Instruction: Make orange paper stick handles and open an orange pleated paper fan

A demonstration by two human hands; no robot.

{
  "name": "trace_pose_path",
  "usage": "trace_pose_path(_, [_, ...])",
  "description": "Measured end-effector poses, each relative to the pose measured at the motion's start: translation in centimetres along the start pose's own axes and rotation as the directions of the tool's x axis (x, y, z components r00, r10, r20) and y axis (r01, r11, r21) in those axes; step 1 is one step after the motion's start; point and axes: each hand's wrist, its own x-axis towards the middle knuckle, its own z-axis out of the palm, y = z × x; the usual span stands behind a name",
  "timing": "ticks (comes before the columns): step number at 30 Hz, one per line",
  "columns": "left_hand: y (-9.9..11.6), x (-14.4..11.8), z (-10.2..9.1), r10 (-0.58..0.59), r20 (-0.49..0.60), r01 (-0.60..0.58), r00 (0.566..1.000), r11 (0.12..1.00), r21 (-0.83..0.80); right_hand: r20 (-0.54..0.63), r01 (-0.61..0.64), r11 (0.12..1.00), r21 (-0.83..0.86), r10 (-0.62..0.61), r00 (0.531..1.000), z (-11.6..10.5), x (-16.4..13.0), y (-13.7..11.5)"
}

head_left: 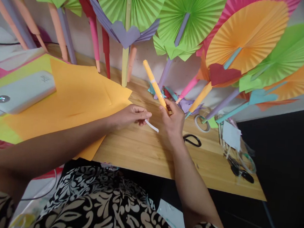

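Observation:
My right hand (173,120) grips the lower end of a rolled orange paper tube (155,86), which tilts up and to the left above the table. A whitish band of tape crosses the tube near its middle. To the left, my left hand (136,115) pinches a short white strip of tape (151,126) between thumb and fingers; its free end hangs toward the right hand. The two hands are close together but apart. Beneath the right wrist, a black scissors handle (192,140) shows on the table, with the rest of the scissors hidden.
Large orange paper sheets (76,97) cover the table's left side, with a white power bank (20,91) beside them. Folded paper fans (188,22) on tube handles lean along the wall. A tape roll (202,124), paper scraps (191,106) and another scissors (239,170) lie rightward.

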Motion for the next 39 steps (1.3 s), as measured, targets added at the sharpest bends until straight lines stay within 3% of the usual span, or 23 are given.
trace_pose_path(3, [-0.1, 0.2, 0.0, 0.015, -0.050, -0.017, 0.999, 0.999, -0.036, 0.011, -0.078, 0.995, 0.062, 0.078, 0.997, 0.1, 0.0, 0.0])
trace_pose_path(6, [-0.3, 0.3, 0.0, 0.011, -0.021, -0.014, 1.000, 0.994, -0.110, 0.014, -0.123, 0.986, 0.112, 0.122, 0.992, 0.0, 0.0, -0.1])
trace_pose_path(12, [-0.2, -0.1, -0.1, -0.011, 0.189, 0.034, 0.982, 0.992, -0.120, 0.027, -0.166, 0.967, 0.195, 0.164, 0.986, -0.1, 0.0, -0.7])
trace_pose_path(14, [0.0, 0.0, -0.4, 0.000, 0.206, 0.031, 0.979, 0.989, -0.146, 0.037, -0.182, 0.957, 0.227, 0.179, 0.983, -0.2, 0.1, -0.9])
trace_pose_path(17, [0.0, 0.6, -1.4, -0.001, 0.064, 0.009, 0.998, 0.991, -0.131, 0.038, -0.183, 0.946, 0.267, 0.180, 0.983, -0.2, 0.2, -1.0])
trace_pose_path(20, [-0.3, 1.0, -2.1, -0.057, -0.083, 0.059, 0.995, 0.998, 0.026, 0.048, -0.221, 0.925, 0.310, 0.217, 0.975, -0.3, 0.3, -1.2])
trace_pose_path(22, [-0.3, 0.6, -1.8, -0.126, 0.004, 0.125, 0.992, 0.990, 0.070, 0.097, -0.277, 0.886, 0.371, 0.259, 0.961, -0.5, 0.3, -1.4])
trace_pose_path(23, [-0.1, 0.2, -1.3, -0.180, 0.142, 0.172, 0.973, 0.983, 0.067, 0.146, -0.316, 0.852, 0.417, 0.280, 0.949, -0.6, 0.3, -1.5])
trace_pose_path(24, [0.2, -0.2, -0.6, -0.251, 0.346, 0.245, 0.904, 0.967, 0.063, 0.213, -0.365, 0.806, 0.466, 0.298, 0.931, -0.7, 0.3, -1.6])
trace_pose_path(25, [0.5, -0.7, 0.1, -0.315, 0.557, 0.330, 0.768, 0.941, 0.077, 0.288, -0.418, 0.751, 0.511, 0.309, 0.906, -0.8, 0.3, -1.7])
trace_pose_path(26, [0.9, -1.1, 0.8, -0.354, 0.729, 0.397, 0.586, 0.910, 0.123, 0.360, -0.472, 0.692, 0.546, 0.315, 0.878, -0.9, 0.3, -1.8])
trace_pose_path(27, [1.3, -1.5, 1.4, -0.355, 0.825, 0.433, 0.439, 0.888, 0.151, 0.419, -0.518, 0.635, 0.573, 0.317, 0.851, -0.9, 0.3, -1.9])
trace_pose_path(28, [1.6, -1.7, 1.7, -0.345, 0.857, 0.453, 0.383, 0.878, 0.152, 0.461, -0.550, 0.588, 0.593, 0.312, 0.831, -1.0, 0.3, -1.9])
trace_pose_path(29, [1.8, -1.8, 1.8, -0.332, 0.848, 0.454, 0.412, 0.882, 0.125, 0.486, -0.568, 0.553, 0.610, 0.306, 0.819, -1.0, 0.3, -2.0])
trace_pose_path(30, [2.0, -1.6, 1.6, -0.307, 0.811, 0.433, 0.499, 0.898, 0.073, 0.498, -0.575, 0.528, 0.625, 0.297, 0.815, -1.0, 0.3, -2.2])
trace_pose_path(31, [2.0, -1.4, 1.3, -0.269, 0.730, 0.387, 0.628, 0.922, 0.008, 0.506, -0.576, 0.510, 0.639, 0.286, 0.814, -1.0, 0.3, -2.3])
trace_pose_path(33, [1.6, -0.7, 0.6, -0.170, 0.435, 0.233, 0.884, 0.968, -0.096, 0.516, -0.575, 0.491, 0.654, 0.266, 0.814, -1.0, 0.3, -2.5])
trace_pose_path(34, [1.2, -0.3, 0.2, -0.129, 0.259, 0.164, 0.957, 0.980, -0.116, 0.516, -0.573, 0.490, 0.657, 0.261, 0.816, -0.9, 0.2, -2.6])
trace_pose_path(35, [0.9, 0.0, 0.0, -0.107, 0.098, 0.118, 0.989, 0.986, -0.119, 0.509, -0.567, 0.494, 0.659, 0.262, 0.820, -0.9, 0.2, -2.7])
trace_pose_path(36, [0.6, 0.3, -0.1, -0.095, -0.024, 0.092, 0.995, 0.990, -0.111, 0.497, -0.559, 0.502, 0.660, 0.267, 0.826, -0.8, 0.1, -2.8])
trace_pose_path(39, [-0.1, 0.7, 0.3, -0.083, -0.191, 0.067, 0.978, 0.994, -0.090, 0.444, -0.536, 0.537, 0.651, 0.303, 0.843, -0.4, -0.2, -3.0])
